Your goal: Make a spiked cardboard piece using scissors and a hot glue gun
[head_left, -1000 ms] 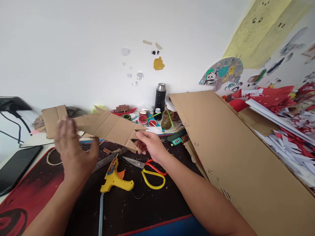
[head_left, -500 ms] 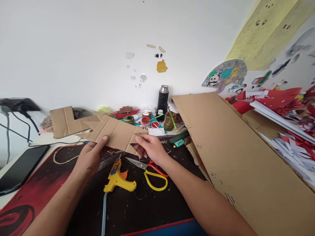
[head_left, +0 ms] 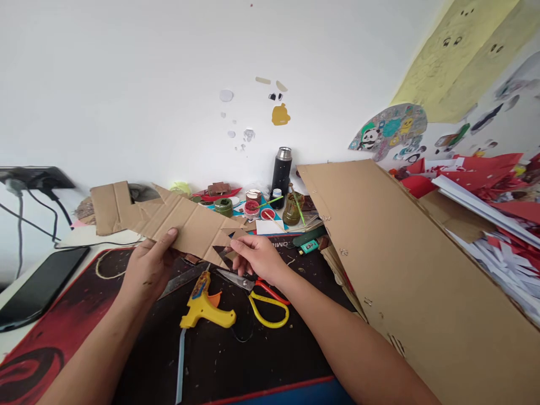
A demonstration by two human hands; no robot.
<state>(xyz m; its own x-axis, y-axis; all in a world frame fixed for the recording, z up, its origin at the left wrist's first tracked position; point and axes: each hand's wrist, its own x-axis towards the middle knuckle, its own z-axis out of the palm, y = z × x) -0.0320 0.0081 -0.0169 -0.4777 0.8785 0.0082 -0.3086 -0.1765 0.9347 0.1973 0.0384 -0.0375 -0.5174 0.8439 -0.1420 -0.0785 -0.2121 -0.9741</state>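
Left hand (head_left: 148, 269): fingers clamped on the near edge of the cardboard piece (head_left: 177, 224), thumb on top.
Right hand (head_left: 256, 257): fingers pinching the notched right end of the same piece.
Cardboard piece: held above the surface (head_left: 63, 326), tilted, its far left end reaching over toward the wall.
Beneath it: a yellow glue gun (head_left: 205, 306) and yellow-handled scissors (head_left: 257, 295) lie on the dark mat, just beside each other.
Right side: a large cardboard sheet (head_left: 400, 270) leans at a slant.
Far edge: a black flask (head_left: 281, 169) stands upright among paint jars.
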